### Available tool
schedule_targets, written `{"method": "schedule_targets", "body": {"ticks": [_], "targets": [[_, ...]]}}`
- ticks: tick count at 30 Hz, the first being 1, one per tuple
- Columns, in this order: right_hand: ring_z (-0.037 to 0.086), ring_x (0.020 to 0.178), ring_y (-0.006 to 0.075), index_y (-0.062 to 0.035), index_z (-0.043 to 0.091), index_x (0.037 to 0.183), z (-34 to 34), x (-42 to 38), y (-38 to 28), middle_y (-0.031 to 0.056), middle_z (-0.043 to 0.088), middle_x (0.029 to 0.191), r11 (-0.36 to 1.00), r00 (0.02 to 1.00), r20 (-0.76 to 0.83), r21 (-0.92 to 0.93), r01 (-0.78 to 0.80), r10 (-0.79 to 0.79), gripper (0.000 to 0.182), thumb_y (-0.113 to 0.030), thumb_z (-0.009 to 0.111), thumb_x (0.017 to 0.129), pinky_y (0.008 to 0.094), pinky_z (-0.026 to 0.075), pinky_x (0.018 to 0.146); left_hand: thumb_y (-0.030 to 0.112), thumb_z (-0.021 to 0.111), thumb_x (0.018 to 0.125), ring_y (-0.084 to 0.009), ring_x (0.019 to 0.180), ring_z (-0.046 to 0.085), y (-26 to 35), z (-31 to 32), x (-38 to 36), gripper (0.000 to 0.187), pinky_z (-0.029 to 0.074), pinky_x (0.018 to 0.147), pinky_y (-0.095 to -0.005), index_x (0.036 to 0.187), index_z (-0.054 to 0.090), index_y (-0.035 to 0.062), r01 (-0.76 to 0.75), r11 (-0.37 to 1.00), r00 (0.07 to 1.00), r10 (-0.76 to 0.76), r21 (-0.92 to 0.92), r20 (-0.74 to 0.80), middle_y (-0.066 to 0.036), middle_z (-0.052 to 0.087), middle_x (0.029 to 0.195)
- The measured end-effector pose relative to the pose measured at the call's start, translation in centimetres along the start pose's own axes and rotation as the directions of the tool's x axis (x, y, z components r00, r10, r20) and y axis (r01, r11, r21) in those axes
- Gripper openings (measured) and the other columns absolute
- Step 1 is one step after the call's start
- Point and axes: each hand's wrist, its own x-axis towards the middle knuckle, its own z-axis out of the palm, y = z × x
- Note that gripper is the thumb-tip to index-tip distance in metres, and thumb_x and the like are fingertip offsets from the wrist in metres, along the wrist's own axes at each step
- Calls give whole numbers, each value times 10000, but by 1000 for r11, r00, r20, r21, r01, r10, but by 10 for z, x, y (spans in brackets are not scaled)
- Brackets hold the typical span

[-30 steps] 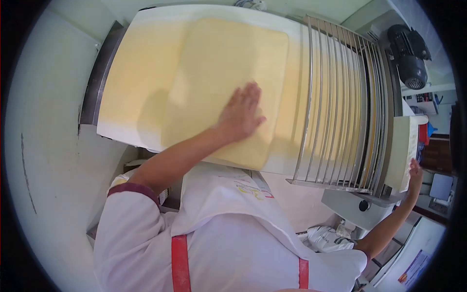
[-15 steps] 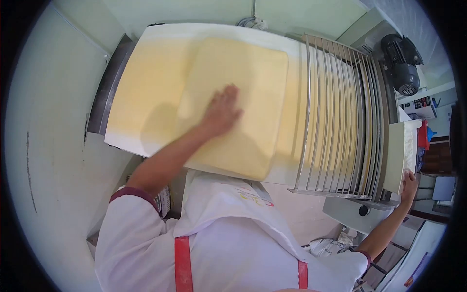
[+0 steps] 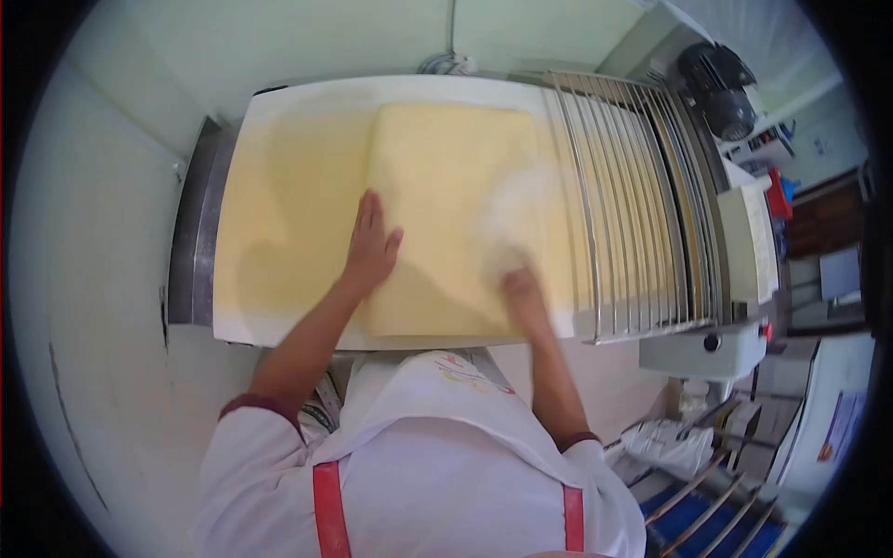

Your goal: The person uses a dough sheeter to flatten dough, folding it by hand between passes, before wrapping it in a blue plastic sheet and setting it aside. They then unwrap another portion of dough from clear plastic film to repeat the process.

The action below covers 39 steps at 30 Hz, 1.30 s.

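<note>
A pale dough slab (image 3: pixel 446 205) lies between a left hand (image 3: pixel 372 249), fingers together, thumb apart, at its edge, and a blurred right hand (image 3: pixel 521 281), grip unclear.

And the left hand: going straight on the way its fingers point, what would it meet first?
The left hand would probably meet the pale yellow slab first, running along or over its left edge; this one view leaves unclear whether the two are touching now.
</note>
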Motion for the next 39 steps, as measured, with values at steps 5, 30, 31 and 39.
{"method": "schedule_targets", "body": {"ticks": [5, 30, 31, 39], "targets": [[548, 973, 188, -32, 554, 1188, -97, -41, 19, 59, 598, 1089, 915, 890, -405, 403, -32, 210, 282, -154, 487, 942, 339, 453, 840, 306, 482, 954, -404, 1439, 33, 10, -9, -106, 786, 72, 1166, -438, 1461, 31, -91, 127, 936, 990, -102, -328, 93, -300, 31, 1532], [578, 863, 148, 56, 585, 1084, 6, -52, -60, 87, 631, 947, 838, 856, 13, 195, -509, 517, 379, -201, 676, 820, 267, 448, 812, 582, 649, 781, -341, 1119, 569, 81, 127, 367, 709, 450, 935, -428, 1221, 578, 30, -332, 943, 753, 277, -18, 597, -184, 607, 1204], [572, 869, 146, 46, 585, 1075, 10, -57, -63, 81, 624, 958, 830, 867, 24, 275, -485, 498, 368, -199, 675, 815, 262, 444, 808, 569, 679, 762, -327, 1096, 582, 88, 133, 373, 718, 458, 923, -415, 1217, 582, 22, -292, 956, 749, 209, 30, 629, -175, 620, 1179], [560, 1133, 278, 15, 364, 1356, 74, -77, -73, 146, 507, 1278, 629, 755, -258, 735, -252, 603, 563, -149, 588, 866, 397, 503, 928, 291, 838, 699, -234, 1060, 598, 100, 115, 393, 686, 482, 905, -365, 1248, 553, -6, 196, 939, 368, 195, -281, 909, -114, 629, 1155]]}}
